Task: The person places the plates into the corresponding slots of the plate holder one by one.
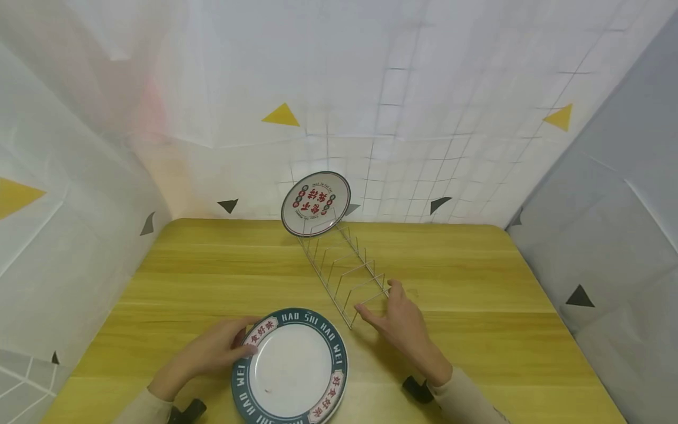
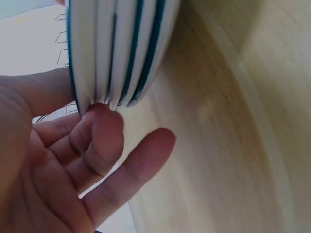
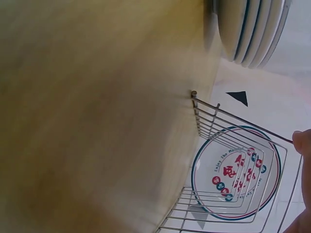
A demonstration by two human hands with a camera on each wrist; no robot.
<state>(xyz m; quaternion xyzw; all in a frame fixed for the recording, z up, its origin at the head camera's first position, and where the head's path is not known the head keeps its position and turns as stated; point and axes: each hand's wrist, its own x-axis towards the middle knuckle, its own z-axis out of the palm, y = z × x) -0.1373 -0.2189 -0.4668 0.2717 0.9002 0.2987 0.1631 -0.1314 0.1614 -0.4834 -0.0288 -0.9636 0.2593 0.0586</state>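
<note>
My left hand (image 1: 212,350) is at the left rim of a stack of plates (image 1: 339,353) with green patterned borders. Its thumb lies over the top plate (image 1: 290,371), and a fingertip (image 2: 104,126) bends in against the rims from the side. Several layered rims show in the left wrist view. A wire plate rack (image 1: 341,282) runs diagonally behind the stack. My right hand (image 1: 405,327) holds the near end of the rack, thumb and forefinger at the two sides of its last hoop. In the right wrist view, a fingertip (image 3: 299,141) meets the wire (image 3: 257,124) at a corner.
At the rack's far end a white plate (image 1: 316,204) with red characters and a dark rim leans upright. The wooden table (image 1: 450,265) ends at a white sheet wall (image 1: 339,70) behind, with further sheets along both sides.
</note>
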